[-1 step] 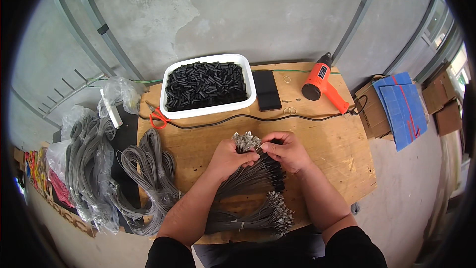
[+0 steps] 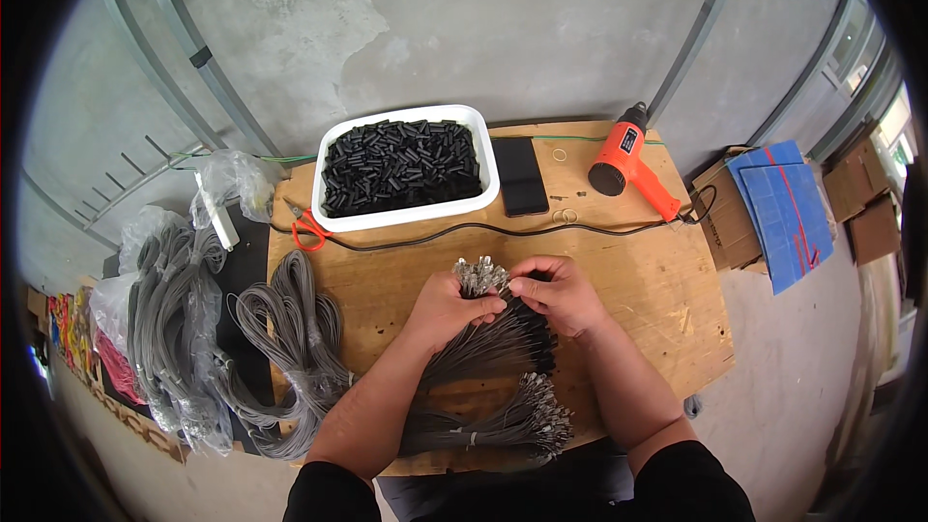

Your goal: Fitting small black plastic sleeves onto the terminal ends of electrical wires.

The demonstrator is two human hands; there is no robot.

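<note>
Working down from the rectangular plywood counter (image 2: 667, 280), we see the white rectangular tub of short black tubes (image 2: 404, 166) set at its far edge, within reach, and the orange heat gun (image 2: 630, 162) lying at the far right corner. Near the middle, our left hand (image 2: 447, 306) is clamped round the bundle of grey wire cables with metal end fittings (image 2: 480, 331), fittings fanned upward. Our right hand (image 2: 559, 292) pinches at those tips, touching the left.
</note>
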